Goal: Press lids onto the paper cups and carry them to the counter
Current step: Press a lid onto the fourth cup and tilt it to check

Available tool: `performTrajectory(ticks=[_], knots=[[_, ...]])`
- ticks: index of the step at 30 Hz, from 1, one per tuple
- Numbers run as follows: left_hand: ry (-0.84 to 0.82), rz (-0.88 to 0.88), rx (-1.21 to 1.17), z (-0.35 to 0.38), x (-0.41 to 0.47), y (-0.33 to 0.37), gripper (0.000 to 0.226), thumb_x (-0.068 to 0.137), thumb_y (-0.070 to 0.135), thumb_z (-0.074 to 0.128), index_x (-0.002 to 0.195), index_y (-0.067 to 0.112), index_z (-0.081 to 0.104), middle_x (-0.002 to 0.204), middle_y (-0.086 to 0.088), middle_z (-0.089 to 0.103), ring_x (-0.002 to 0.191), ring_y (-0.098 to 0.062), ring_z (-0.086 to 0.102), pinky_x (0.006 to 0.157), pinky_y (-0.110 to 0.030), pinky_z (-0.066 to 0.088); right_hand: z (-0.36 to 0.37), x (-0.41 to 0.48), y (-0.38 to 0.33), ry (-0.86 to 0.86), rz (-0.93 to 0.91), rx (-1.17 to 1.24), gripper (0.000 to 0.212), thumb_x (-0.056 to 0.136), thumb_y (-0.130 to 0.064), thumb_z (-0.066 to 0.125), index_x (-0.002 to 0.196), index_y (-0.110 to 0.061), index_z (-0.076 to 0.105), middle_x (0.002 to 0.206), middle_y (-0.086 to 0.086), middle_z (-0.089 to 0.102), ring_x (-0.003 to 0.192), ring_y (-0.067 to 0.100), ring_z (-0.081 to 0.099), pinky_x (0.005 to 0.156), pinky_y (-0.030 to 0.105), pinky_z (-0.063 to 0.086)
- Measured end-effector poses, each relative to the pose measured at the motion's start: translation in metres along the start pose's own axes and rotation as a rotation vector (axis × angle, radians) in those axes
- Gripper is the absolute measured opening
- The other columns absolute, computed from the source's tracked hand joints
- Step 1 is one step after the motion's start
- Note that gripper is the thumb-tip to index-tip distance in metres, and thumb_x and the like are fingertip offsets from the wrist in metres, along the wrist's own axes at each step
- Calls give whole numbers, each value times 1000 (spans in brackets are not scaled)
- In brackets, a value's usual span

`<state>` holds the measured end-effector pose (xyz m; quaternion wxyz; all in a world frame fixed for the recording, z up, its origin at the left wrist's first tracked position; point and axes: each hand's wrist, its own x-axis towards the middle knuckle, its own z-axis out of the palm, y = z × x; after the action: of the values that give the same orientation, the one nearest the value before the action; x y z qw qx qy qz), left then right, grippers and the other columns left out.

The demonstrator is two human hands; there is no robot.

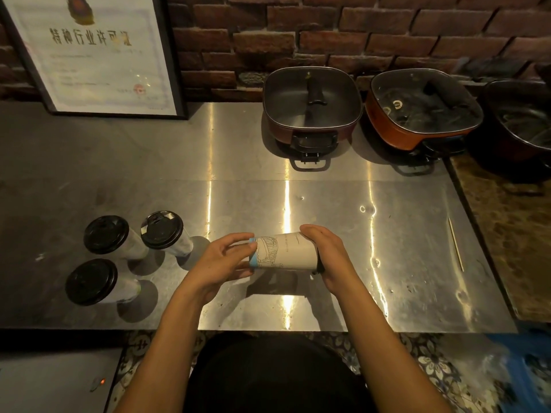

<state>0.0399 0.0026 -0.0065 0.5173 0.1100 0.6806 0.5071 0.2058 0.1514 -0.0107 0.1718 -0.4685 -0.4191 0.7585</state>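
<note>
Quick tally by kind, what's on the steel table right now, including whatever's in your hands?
Lidded paper cups standing on the table: 3
Paper cup held sideways in both hands: 1
Electric pots with lids: 3
Framed certificate: 1
Thin stick: 1
Total: 9

4 paper cups: 3 lidded near steel tabletop left edge, 1 held. 3 electric pots along back edge. 1 skewer, 1 framed certificate.
</note>
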Motion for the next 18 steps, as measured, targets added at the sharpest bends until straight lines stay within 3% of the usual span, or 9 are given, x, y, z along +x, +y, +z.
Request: performTrajectory(ticks=[6,10,13,18], knots=[[-23,50,-5,-6,1,-5,37,87,10,77,121,22,70,129,-7,69,120,-31,66,99,-49,58,1,3,4,13,-10,-11,20,93,-28,66,109,-17,72,102,9,71,88,24,68,44,21,46],[2,-1,-2,-6,4,-3,34,90,19,74,123,22,68,127,-9,69,119,-31,67,97,-48,59,4,7,8,23,-28,-5,17,92,-28,68,106,-19,73,106,10,72,94,26,69,52,25,51],[-9,72,18,-8,4,-7,41,86,11,78,124,21,70,129,-7,69,122,-30,66,101,-48,57,4,8,10,27,-40,-16,18,94,-29,66,108,-19,71,107,9,70,96,27,68,50,24,51],[24,68,-7,-5,5,-3,41,86,13,77,125,23,69,129,-7,69,123,-26,65,96,-35,60,2,12,15,31,2,30,24,94,-31,65,111,-16,71,97,7,70,84,24,69,44,22,46]])
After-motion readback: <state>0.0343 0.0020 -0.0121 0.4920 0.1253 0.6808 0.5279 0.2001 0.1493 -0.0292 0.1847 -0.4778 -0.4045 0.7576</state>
